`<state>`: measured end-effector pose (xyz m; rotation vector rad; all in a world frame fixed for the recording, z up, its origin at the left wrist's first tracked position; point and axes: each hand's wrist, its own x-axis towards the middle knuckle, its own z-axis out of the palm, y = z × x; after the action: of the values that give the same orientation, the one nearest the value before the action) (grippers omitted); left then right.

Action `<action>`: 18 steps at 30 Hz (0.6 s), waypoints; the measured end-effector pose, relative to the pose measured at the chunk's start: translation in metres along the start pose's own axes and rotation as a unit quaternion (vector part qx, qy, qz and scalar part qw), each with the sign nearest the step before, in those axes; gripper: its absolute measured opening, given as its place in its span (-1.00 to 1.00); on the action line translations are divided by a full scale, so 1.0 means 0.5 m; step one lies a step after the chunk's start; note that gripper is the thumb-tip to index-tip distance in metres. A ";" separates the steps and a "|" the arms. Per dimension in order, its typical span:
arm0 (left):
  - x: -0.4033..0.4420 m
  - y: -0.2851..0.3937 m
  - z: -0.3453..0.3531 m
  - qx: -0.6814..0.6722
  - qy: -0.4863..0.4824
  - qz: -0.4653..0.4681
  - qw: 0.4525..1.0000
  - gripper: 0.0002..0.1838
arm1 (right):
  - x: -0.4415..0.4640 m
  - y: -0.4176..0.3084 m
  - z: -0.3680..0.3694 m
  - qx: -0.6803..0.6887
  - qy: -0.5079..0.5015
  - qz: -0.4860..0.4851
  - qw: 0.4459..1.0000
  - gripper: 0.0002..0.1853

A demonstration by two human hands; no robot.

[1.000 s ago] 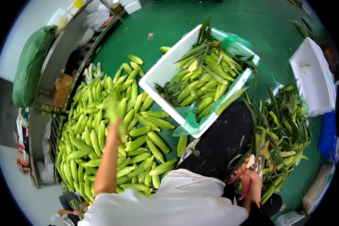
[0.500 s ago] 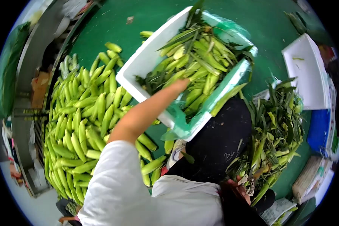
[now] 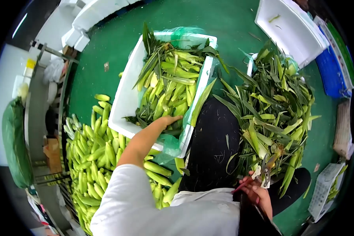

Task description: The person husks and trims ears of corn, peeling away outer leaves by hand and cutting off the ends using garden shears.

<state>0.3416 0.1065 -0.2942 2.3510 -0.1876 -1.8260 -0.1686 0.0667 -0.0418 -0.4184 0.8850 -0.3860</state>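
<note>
A white foam box (image 3: 123, 88) lined with green plastic holds ears of corn (image 3: 177, 70) in pale green husks, with dark leaves among them. My left hand (image 3: 170, 119) reaches into its near end, fingers closed over an ear of corn (image 3: 179, 109) and partly hidden among the others. Low on the right, my right hand (image 3: 259, 193) grips pruning shears (image 3: 266, 172) by their red handles. The blades point up toward a heap of stripped husks and leaves (image 3: 279, 114).
Many trimmed ears of corn (image 3: 94, 157) are piled on the green floor at left. My dark-clad knee (image 3: 212, 137) stands between box and leaf heap. Another white box (image 3: 289, 33), a blue crate (image 3: 334, 72) and a white basket (image 3: 324, 188) line the right side.
The view has turned, bringing more of the leaf heap and my right hand into sight. My left hand has moved from the middle of the box toward its near end. The shears remain in my right hand.
</note>
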 end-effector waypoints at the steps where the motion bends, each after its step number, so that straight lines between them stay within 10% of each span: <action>1: -0.059 0.004 -0.008 -0.034 0.011 0.023 0.999 0.19 | 0.003 -0.014 0.014 -0.035 -0.012 -0.016 0.999 -0.29; 8: -0.519 0.056 0.003 -0.209 0.169 0.405 0.874 -0.05 | 0.055 -0.068 0.010 -0.347 -0.063 -0.156 0.923 -0.24; 12: -0.698 0.171 0.122 0.036 0.184 0.512 0.838 -0.13 | 0.060 -0.155 0.062 -0.545 0.012 -0.340 0.766 -0.19; 18: -0.752 0.255 0.349 0.314 0.162 0.569 0.743 -0.09 | 0.009 -0.254 0.001 -0.596 0.092 -0.405 0.687 -0.09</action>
<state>0.0793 0.0465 0.0460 1.9091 -1.9110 -0.7412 -0.1848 -0.0436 0.0191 -2.0782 1.0263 -0.6266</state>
